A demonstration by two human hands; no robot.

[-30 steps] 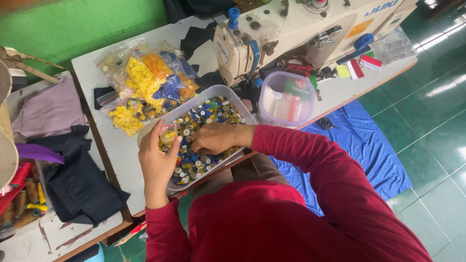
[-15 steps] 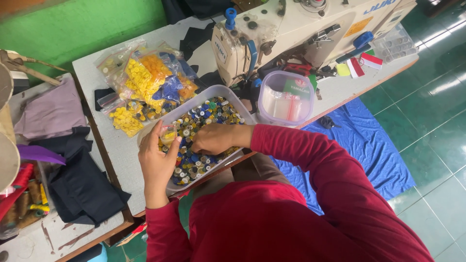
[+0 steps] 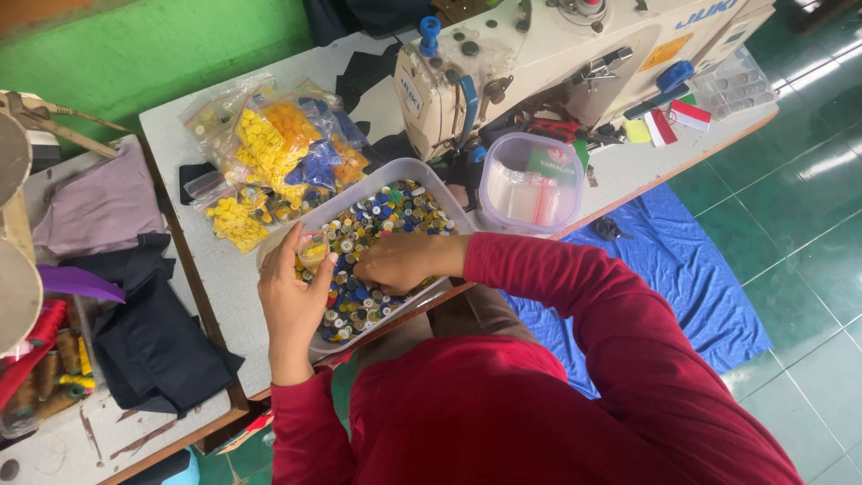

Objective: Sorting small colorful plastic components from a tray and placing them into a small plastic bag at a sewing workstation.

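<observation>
Little has changed over the last second: the right hand [image 3: 400, 262] stays curled among mixed buttons in the clear plastic tray [image 3: 395, 171] (on the surface), left hand [image 3: 292, 301] still pinching a small clear bag [image 3: 312, 254].

Bright, even daylight, glare streaks on the green floor tiles [image 3: 808, 171], soft shadows, slight wide-angle edge stretching.

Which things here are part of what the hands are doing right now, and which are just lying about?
In use:
- right hand, down in the buttons
- left hand, fingers at a small clear bag
- tray of mixed buttons

Lying about:
- bags of yellow and orange buttons
- sewing machine
- lidded tub
- dark cloth
- blue sheet
</observation>
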